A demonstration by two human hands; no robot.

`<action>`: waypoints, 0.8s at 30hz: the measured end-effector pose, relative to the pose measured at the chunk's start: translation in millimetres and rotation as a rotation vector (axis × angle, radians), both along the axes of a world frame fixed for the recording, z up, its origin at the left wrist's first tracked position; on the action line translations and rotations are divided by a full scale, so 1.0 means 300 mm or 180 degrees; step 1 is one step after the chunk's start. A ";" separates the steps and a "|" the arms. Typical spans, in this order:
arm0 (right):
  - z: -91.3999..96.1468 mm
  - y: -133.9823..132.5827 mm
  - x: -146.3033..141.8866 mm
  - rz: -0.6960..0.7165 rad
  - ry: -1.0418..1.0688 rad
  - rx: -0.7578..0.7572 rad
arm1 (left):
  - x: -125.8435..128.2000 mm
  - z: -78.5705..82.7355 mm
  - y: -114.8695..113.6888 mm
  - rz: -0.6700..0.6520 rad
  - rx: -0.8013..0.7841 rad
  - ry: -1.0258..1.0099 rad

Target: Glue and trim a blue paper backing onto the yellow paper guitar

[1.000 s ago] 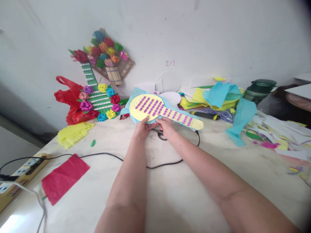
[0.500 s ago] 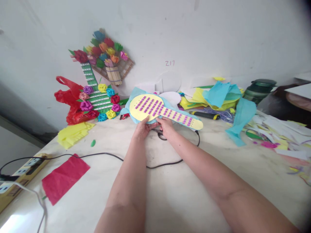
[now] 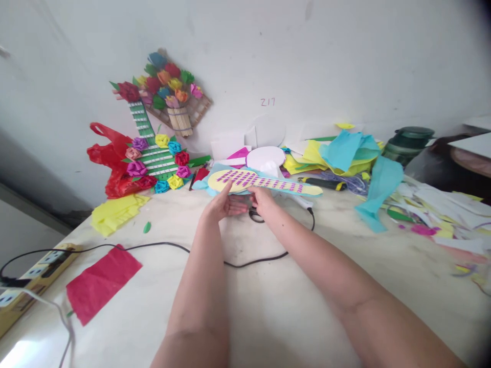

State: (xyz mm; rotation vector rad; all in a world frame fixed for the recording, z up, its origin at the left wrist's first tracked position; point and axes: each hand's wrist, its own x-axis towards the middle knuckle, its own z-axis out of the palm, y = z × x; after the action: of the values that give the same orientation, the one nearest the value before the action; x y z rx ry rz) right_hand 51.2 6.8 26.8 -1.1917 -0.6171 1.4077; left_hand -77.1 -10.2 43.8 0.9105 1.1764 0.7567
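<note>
A pale yellow paper guitar (image 3: 233,184) with rows of purple strips lies nearly flat, its neck pointing right. Light blue crepe paper (image 3: 203,187) shows under it and past its left end. My right hand (image 3: 262,199) pinches the guitar's near edge where the body meets the neck. At the body's near edge, my left hand (image 3: 223,205) has its thumb up against the yellow paper, with the other fingers stretched out and apart below. Black scissor handles (image 3: 256,215) sit just under my right hand. Beside the neck is a white tool (image 3: 304,203) with a black cord.
At the left a green guitar (image 3: 155,159) trimmed with paper roses leans on the wall. Nearer are red crepe paper (image 3: 103,285), yellow crepe paper (image 3: 117,213) and a power strip (image 3: 42,273). A black cord (image 3: 261,260) crosses the table. Paper scraps (image 3: 445,204) cover the right side.
The guitar has tipped from a raised, tilted pose down to nearly flat. My left hand has slid slightly left and its fingers have come off the underside; my right hand keeps its place.
</note>
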 end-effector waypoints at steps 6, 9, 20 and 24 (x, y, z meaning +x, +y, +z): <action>0.013 0.009 -0.002 -0.0013 -0.0081 -0.0149 | -0.040 0.141 -0.052 -0.0278 0.1324 0.1542; 0.014 0.009 -0.003 0.0013 -0.0104 -0.0146 | -0.039 0.159 -0.043 0.0556 0.2739 0.2008; 0.022 -0.001 -0.006 -0.0025 -0.0035 -0.0080 | -0.023 -0.010 0.050 0.0281 0.3772 0.2908; 0.015 0.004 -0.006 -0.0031 -0.0090 -0.0086 | -0.020 -0.024 0.057 0.0367 0.3664 0.2561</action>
State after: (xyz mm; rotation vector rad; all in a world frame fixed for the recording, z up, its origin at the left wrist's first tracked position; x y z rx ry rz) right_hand 49.3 8.1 31.2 -1.2364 -0.6127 1.3971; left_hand -83.2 7.0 36.6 2.2635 1.4596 1.2463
